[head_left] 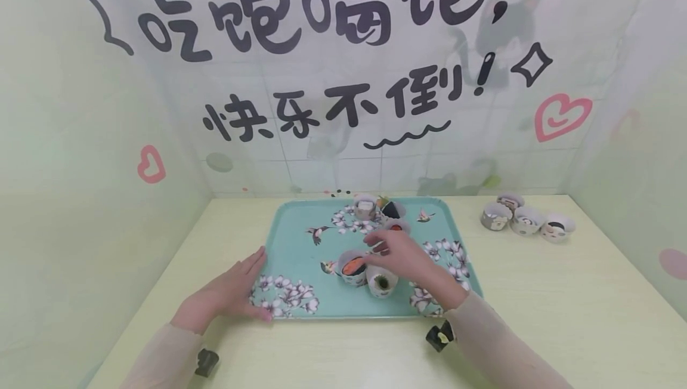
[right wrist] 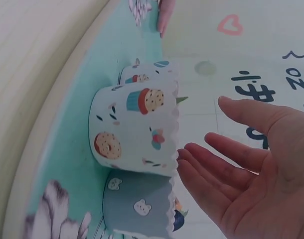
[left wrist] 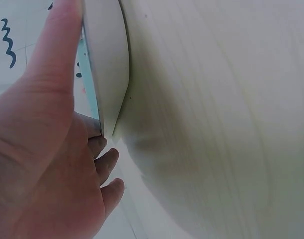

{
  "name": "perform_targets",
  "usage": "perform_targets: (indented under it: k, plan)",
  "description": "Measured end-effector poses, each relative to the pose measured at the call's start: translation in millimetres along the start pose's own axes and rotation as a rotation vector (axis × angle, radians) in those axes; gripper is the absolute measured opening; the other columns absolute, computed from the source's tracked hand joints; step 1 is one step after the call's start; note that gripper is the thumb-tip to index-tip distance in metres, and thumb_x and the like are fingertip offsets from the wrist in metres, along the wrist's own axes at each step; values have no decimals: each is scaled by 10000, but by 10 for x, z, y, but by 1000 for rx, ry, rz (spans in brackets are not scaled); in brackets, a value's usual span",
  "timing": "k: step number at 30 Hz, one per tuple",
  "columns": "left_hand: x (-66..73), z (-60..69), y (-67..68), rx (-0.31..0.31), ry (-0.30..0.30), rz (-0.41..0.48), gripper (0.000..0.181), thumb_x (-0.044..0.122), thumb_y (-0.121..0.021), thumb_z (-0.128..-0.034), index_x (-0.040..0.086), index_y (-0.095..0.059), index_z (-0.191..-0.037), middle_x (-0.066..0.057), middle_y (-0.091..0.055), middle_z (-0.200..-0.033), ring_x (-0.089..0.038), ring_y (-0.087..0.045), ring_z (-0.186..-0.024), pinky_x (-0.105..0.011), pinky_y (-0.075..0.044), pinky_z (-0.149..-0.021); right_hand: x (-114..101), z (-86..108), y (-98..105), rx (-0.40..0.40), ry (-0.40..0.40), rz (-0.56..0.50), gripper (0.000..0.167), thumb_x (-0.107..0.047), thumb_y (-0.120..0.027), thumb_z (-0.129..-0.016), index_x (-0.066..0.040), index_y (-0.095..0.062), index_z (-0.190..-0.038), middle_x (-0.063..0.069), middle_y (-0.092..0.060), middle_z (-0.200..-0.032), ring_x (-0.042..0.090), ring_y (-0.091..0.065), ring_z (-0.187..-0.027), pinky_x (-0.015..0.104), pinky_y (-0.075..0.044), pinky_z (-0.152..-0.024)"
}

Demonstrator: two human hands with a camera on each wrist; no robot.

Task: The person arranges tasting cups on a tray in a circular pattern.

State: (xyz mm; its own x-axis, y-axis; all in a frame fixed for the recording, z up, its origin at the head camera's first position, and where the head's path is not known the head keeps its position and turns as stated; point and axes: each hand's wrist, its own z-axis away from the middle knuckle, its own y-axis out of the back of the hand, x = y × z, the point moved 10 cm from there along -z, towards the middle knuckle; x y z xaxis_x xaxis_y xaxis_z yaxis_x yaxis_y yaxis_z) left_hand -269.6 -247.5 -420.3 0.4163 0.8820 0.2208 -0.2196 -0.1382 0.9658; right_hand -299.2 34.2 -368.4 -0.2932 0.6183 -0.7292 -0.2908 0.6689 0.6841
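Observation:
A turquoise floral tray (head_left: 292, 249) lies on the table. My left hand (head_left: 231, 287) touches its left edge, fingers straight along the side and thumb at the near corner; the left wrist view shows the hand (left wrist: 52, 149) against the rim. Just above a paper cup with an orange-topped item (head_left: 353, 266) and a white cup with a dark green-topped item (head_left: 382, 282), my right hand (head_left: 402, 255) hangs with slightly bent fingers and nothing in it. In the right wrist view, that hand (right wrist: 251, 174) is beside a cupcake-print cup (right wrist: 134, 127), which adjoins a grey bear-print cup (right wrist: 137, 204).
At the tray's back stand a cup (head_left: 365, 207), one with a dark item (head_left: 392, 211) and one with a red-orange item (head_left: 397, 228). Several cups (head_left: 526, 221) are grouped on the table at the right. A printed curtain (head_left: 333, 168) hangs behind the table.

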Motion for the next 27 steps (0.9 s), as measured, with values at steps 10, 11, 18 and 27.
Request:
perform_targets:
  k: [10, 11, 18, 27]
  plan:
    - [2, -34, 13, -19, 13, 4, 1365, 673, -807, -624, -134, -176, -1527, -309, -129, -1629, -509, -220, -1475, -634, -247, -1204, 170, 94, 229, 85, -24, -14, 327, -208, -710, -923, -76, -662, -1218, 106, -658, -1236, 281, -667, -1133, 419, -579, -963]
    - [0, -38, 11, -20, 12, 3, 1364, 673, -807, -625, -134, -177, -1526, -309, -130, -1629, -509, -219, -1476, -634, -249, -1203, 188, 106, 242, 88, -20, -23, 332, -200, -705, -925, -66, -658, -1225, 122, -662, -1239, 288, -668, -1133, 419, -582, -959]
    - [-5, -49, 1, -4, -2, -21, 1359, 679, -804, -630, -150, -191, -1515, -328, -153, -1616, -512, -250, -1463, -626, -263, -1201, 277, 158, 347, 108, -29, -13, 316, -193, -680, -947, -45, -646, -1224, 137, -694, -1217, 305, -681, -1118, 401, -604, -919]
    - [-5, -26, -5, 10, -6, -17, 1361, 670, -810, -622, -156, -194, -1510, -333, -155, -1611, -519, -259, -1455, -627, -254, -1198, 367, 229, 551, 139, -58, 4, 342, -212, -674, -953, -29, -638, -1240, 170, -683, -1235, 350, -668, -1138, 439, -597, -931]
